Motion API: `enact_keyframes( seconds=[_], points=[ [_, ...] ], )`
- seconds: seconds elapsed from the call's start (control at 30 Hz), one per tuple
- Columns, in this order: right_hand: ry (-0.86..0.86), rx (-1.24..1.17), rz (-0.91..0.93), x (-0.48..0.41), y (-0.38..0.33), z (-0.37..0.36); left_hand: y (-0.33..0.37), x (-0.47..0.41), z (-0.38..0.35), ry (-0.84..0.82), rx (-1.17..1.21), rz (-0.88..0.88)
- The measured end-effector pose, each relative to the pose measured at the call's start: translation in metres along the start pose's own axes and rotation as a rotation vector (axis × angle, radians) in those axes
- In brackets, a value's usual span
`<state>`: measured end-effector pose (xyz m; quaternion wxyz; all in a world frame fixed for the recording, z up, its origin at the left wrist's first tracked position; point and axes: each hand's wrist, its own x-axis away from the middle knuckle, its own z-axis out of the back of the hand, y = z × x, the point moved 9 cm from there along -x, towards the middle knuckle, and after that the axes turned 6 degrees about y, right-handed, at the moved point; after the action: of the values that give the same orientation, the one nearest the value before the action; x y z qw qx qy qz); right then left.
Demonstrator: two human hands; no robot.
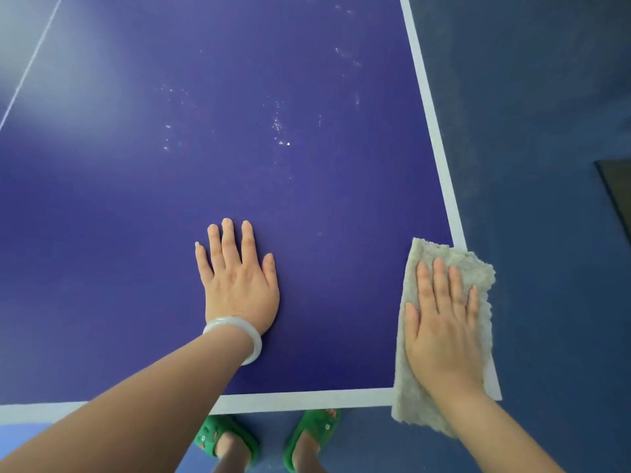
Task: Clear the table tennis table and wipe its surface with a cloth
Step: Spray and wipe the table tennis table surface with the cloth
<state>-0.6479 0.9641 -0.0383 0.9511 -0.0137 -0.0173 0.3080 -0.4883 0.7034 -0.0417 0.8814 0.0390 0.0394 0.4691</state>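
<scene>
Cloth (426, 250) under flat right hand (444, 329)

Covered corner, cropped edges
The cloth (478, 268) and right hand (444, 329) hide the table (307, 186)'s near right corner; the table runs off top and left, a dark object (618, 192) is cut off at the right edge, and the white specks (280, 126) are too small to identify.

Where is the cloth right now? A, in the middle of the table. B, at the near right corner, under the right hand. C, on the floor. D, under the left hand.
B: the right hand lies flat on the cloth, which covers the near right corner of the table and hangs over its edge.
</scene>
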Motion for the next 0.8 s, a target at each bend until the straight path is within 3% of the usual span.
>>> enact_keyframes(
  seconds=[0.1, 0.3, 0.5, 0.63, 0.8],
  points=[
    [0.027, -0.007, -0.036, -0.034, -0.041, -0.001, 0.000, 0.000, 0.001, 0.001, -0.004, 0.002],
    [0.031, -0.039, 0.237, -0.092, -0.116, -0.003, 0.000, 0.000, 0.000, -0.016, -0.018, 0.004],
    [0.032, -0.034, -0.169, -0.094, -0.074, 0.001, 0.000, 0.001, 0.000, -0.010, 0.019, -0.015],
    [0.047, -0.037, -0.059, -0.066, -0.140, -0.003, 0.002, 0.002, -0.001, -0.036, 0.056, -0.029],
    [0.050, 0.000, 0.030, -0.107, -0.188, -0.007, -0.004, 0.001, 0.008, -0.043, 0.149, -0.078]
  ],
)
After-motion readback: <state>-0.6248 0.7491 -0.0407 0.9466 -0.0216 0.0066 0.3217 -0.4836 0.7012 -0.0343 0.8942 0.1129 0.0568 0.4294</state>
